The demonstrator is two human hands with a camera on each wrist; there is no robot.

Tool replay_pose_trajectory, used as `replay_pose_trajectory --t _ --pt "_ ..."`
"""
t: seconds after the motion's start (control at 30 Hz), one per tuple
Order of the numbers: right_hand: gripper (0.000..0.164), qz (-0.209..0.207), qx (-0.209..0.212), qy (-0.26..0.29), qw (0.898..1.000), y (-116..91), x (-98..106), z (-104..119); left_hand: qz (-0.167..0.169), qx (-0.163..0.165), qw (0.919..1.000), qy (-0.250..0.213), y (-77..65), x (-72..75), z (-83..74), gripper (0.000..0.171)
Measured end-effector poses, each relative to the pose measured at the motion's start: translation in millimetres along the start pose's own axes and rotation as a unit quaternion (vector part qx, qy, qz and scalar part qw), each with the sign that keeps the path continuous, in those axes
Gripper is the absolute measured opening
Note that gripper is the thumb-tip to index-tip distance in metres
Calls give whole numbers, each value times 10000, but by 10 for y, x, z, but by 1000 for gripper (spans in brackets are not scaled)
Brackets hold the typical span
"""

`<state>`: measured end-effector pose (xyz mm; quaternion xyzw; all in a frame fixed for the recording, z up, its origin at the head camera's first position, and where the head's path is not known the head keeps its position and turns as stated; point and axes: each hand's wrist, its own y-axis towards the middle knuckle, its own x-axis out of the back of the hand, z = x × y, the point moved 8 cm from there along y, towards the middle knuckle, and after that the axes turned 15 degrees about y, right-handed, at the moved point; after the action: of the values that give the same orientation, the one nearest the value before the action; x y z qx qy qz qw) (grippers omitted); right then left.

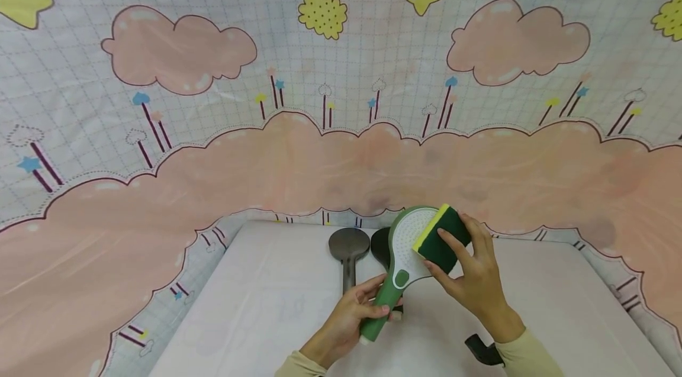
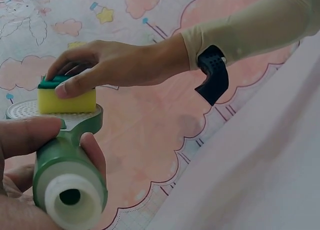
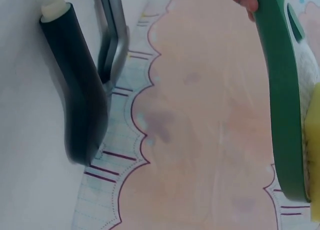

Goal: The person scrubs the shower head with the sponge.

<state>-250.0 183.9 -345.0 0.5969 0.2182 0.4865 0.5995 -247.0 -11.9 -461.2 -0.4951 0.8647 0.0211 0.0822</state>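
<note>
Green and white, the shower head (image 1: 403, 247) is above the table (image 1: 256, 306) — left hand (image 1: 354, 315) wrapped round its handle, right hand (image 1: 471, 273) pinching a soft sponge (image 1: 441, 235) onto its face. Left wrist: stiff, likely slippery plastic, best held by the handle. Right wrist: two dark shower heads (image 3: 82, 90) lie nearby — nothing blocks.

The green shower head (image 1: 406, 254) is held up above the white table (image 1: 256, 306), handle down and toward the person, its round white perforated face tilted upward. A sponge (image 1: 441, 237), yellow foam with a dark green scouring side, lies pressed against that face near its far rim.
</note>
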Motion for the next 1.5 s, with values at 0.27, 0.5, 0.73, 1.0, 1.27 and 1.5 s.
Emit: replay_pose_trajectory --t 0.27,0.5,0.73,1.0,1.27,1.5 --pt "59 73 181 91 9998 -21 -114 89 -33 -9 10000 -85 31 -22 1 64" --pt "58 187 286 102 9994 -16 -99 105 -53 45 10000 -52 -13 10 -7 66" --pt "57 272 337 53 9990 10 -33 69 -81 6 9999 83 -41 70 -22 66" --pt "60 126 -9 44 9999 -7 -9 22 -109 55 9999 65 -62 67 11 66" --pt "59 -56 -28 190 9998 -39 -99 83 -9 -8 10000 -51 -33 -17 19 69" --pt "58 98 -3 226 9997 -74 -194 150 -100 35 9999 -56 6 -38 41 65"
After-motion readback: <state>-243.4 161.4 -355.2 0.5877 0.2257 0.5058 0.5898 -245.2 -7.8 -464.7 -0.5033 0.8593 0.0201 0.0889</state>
